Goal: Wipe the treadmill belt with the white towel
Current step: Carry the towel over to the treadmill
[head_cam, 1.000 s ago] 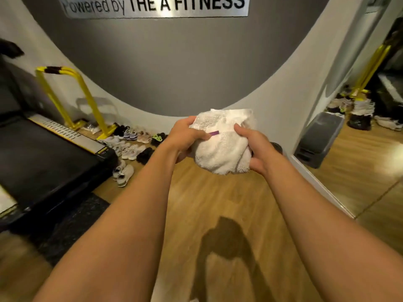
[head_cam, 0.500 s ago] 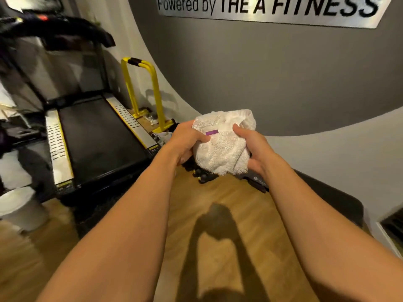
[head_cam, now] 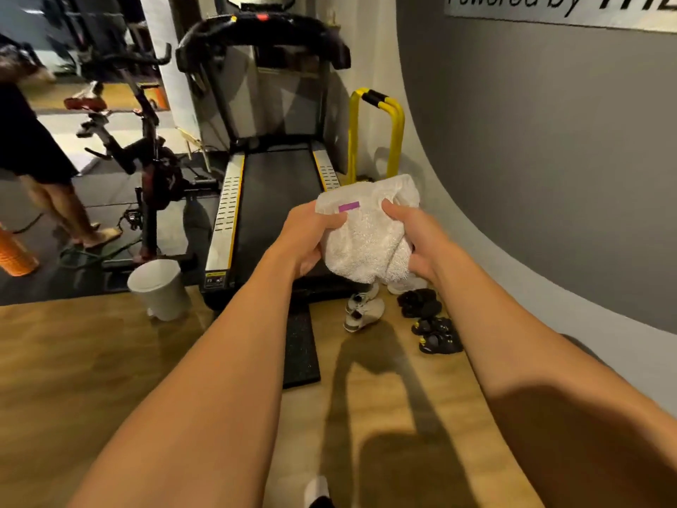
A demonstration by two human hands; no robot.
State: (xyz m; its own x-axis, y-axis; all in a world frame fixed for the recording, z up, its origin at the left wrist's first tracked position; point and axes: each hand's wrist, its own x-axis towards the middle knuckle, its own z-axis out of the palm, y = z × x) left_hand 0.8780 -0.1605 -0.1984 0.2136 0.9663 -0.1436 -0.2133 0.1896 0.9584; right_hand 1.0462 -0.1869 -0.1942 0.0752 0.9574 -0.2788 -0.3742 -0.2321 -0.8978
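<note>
Both arms reach forward at chest height with the white towel [head_cam: 370, 232] bunched between them. The left hand [head_cam: 306, 238] grips its left side, thumb pressed over the top edge just beside a small purple tag [head_cam: 348, 207]. The right hand [head_cam: 414, 243] clutches the right side, fingers curled into the cloth. Gathering it into a thick wad this way probably gives a firm pad to press with, rather than a loose sheet that would drag. The towel hangs in the air, touching nothing but the hands. The treadmill belt [head_cam: 278, 188] lies beyond and below the left hand, dark and running away toward the console, flanked by silver side rails [head_cam: 225, 221]. No wiping has begun; the person seems to be lining up with the foot of the machine. Below the right hand, pale sneakers [head_cam: 362, 309] and black sandals [head_cam: 436, 335] sit on the wooden floor [head_cam: 91, 361], and they could get underfoot. A white bin [head_cam: 159, 287] stands down to the left of the left hand, near the treadmill's rear corner.
</note>
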